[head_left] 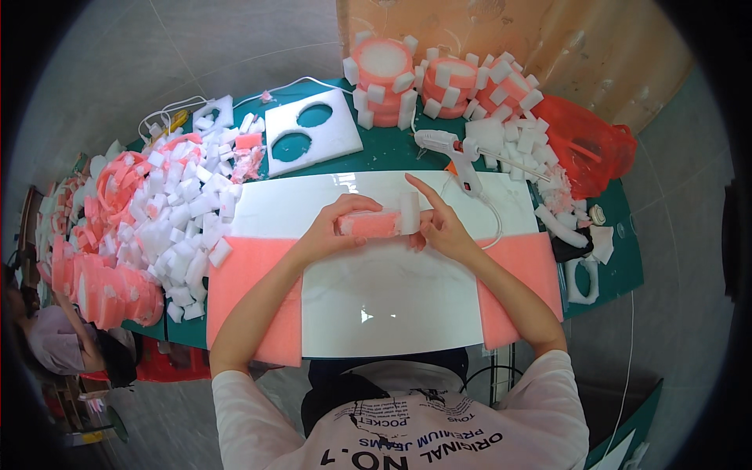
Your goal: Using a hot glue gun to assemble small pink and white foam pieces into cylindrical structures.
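Note:
Above the white glossy board, I hold a foam piece between both hands. It has a rough pink part and a white foam block at its right end. My left hand wraps round the pink part, thumb below and fingers above. At the white end, my right hand grips with thumb and curled fingers while its index finger points up and away. Some right fingertips are hidden behind the foam. A white hot glue gun lies beyond my right hand, its cord curling onto the board.
Pink foam sheets lie under the board's sides. White foam blocks and pink rings heap up at left. At the back are a two-hole foam sheet and stacked pink rounds. A red plastic bag sits at back right.

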`<state>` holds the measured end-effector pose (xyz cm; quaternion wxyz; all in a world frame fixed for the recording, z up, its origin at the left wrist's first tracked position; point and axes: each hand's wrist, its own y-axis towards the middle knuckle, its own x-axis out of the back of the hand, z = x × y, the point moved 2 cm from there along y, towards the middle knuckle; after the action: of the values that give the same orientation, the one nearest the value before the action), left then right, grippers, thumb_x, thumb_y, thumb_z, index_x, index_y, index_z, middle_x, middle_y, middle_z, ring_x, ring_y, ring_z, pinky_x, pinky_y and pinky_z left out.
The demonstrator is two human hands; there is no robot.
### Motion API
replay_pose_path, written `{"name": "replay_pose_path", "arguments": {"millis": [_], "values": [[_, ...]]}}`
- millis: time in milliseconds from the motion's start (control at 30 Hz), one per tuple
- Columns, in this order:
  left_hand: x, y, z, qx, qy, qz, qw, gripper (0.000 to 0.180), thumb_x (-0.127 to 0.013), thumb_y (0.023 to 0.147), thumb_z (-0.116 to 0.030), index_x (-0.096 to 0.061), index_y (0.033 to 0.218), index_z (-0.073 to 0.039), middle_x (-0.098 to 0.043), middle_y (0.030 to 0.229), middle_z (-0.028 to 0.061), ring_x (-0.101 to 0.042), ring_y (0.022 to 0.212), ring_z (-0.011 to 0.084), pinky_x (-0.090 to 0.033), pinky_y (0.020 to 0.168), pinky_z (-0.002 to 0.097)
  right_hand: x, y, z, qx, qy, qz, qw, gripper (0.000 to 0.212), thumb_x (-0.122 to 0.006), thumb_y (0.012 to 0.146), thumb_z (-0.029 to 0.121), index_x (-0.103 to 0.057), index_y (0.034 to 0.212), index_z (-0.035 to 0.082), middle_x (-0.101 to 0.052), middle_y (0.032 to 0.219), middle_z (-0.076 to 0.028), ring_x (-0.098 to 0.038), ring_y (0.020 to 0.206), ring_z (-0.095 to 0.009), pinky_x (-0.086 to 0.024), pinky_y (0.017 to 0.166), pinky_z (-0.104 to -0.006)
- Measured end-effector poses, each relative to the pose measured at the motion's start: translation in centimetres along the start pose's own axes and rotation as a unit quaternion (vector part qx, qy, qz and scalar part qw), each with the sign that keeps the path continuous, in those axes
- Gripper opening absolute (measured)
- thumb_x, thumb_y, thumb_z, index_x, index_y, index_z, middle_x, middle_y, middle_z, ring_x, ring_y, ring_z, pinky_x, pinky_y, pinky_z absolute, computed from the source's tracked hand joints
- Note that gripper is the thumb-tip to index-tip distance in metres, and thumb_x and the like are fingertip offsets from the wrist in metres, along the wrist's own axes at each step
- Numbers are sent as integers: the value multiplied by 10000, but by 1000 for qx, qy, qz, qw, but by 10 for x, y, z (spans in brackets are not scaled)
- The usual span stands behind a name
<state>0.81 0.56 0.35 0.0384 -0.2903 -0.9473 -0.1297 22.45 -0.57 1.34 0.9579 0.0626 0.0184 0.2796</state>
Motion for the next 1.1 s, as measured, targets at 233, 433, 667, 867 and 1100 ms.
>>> {"name": "replay_pose_path", "arguments": {"millis": [233,433,667,867,1100], "values": [[-1,0,-3,-29,63,16,997,484,-673,603,-156,-553,1061,-58,-530,1105,67,-444,1066,215,-338,929,337,3,3,-13,-95,5,64,993,333,-475,875,168,-468,1189,58,-542,548,-22,-524,493,-87,-429,508,-221],[-1,1,-4,-30,65,24,997,496,-670,574,-128,-547,1049,-55,-534,1097,69,-446,1070,221,-336,932,337,6,3,-17,-76,-10,80,994,415,-519,862,293,-471,1190,44,-579,734,-29,-508,520,-82,-444,525,-224],[-1,0,-2,-29,67,19,997,504,-672,575,-129,-541,1055,-51,-528,1093,85,-466,1055,222,-348,923,327,2,3,-8,-64,-37,60,995,386,-515,867,309,-490,1160,59,-546,558,-16,-514,491,-80,-412,516,-216],[-1,1,0,-30,65,23,997,499,-674,577,-133,-545,1051,-47,-528,1094,84,-469,1056,218,-350,922,325,4,3,-10,-61,-56,59,995,404,-515,862,355,-495,1131,53,-542,548,-11,-507,485,-74,-397,521,-209],[-1,0,-1,-22,60,20,998,492,-667,581,-142,-548,1048,-44,-527,1094,85,-474,1052,216,-351,923,323,3,2,-7,-54,-60,54,995,464,-517,850,389,-485,1153,39,-529,558,-5,-503,488,-71,-408,519,-210]]}}
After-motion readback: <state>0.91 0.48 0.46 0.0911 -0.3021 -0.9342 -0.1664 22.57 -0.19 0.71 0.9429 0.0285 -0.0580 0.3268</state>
